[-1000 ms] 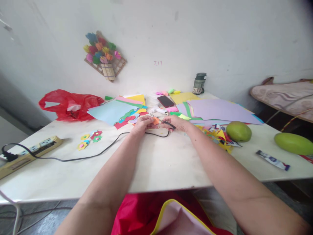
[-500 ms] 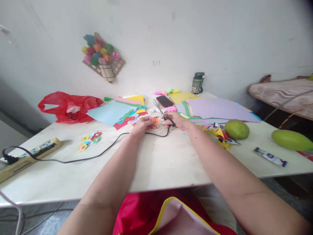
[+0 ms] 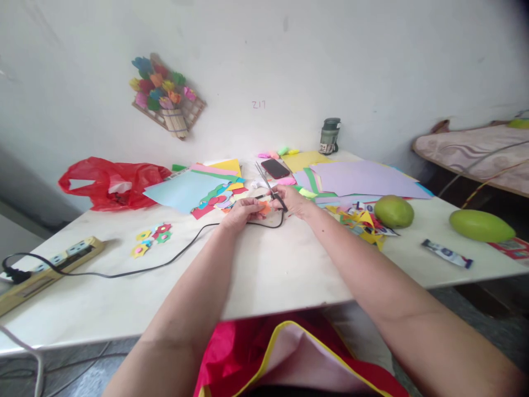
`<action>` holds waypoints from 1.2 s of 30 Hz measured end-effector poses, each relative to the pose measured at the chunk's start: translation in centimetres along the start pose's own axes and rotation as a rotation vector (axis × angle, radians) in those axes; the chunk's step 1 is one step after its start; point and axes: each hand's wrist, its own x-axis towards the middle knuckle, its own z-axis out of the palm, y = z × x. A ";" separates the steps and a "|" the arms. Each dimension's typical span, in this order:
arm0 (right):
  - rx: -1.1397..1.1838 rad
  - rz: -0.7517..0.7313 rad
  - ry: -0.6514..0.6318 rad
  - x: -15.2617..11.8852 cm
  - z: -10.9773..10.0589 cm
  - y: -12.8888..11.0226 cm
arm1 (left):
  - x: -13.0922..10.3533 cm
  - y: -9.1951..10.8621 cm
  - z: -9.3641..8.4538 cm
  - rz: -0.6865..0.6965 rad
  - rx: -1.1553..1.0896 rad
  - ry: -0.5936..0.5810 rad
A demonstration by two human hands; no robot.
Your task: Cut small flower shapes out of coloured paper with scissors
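Note:
My left hand [image 3: 243, 213] pinches a small orange paper piece [image 3: 265, 208] above the middle of the table. Close on its right, my right hand [image 3: 290, 200] is closed round the black handles of a pair of scissors [image 3: 264, 177], whose blades point up and away to the left. Cut paper scraps [image 3: 217, 201] lie just beyond my left hand. Small paper flowers [image 3: 140, 250] in yellow, red and green rest on the left side of the table.
A power strip [image 3: 52, 270] with a black cord is at the left, near a red bag [image 3: 119, 182]. Paper sheets [image 3: 363, 177], a phone [image 3: 275, 169] and a bottle [image 3: 329, 135] stand or lie further back. Two green fruits [image 3: 394, 211] and a tube [image 3: 447, 253] are at the right.
The scissors and my right hand have shifted slightly left, nearer my left hand. The whole view has moved a little.

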 end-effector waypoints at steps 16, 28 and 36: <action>-0.024 0.015 0.143 0.0 0.5 -0.1 | -0.3 0.7 0.4 -0.064 -0.108 -0.010; -0.011 0.034 0.087 -0.2 0.6 -0.4 | 0.5 -0.5 -0.3 0.020 -0.083 0.004; 0.003 0.022 0.099 0.0 -1.2 -0.4 | -0.3 0.2 0.2 0.024 -0.020 0.002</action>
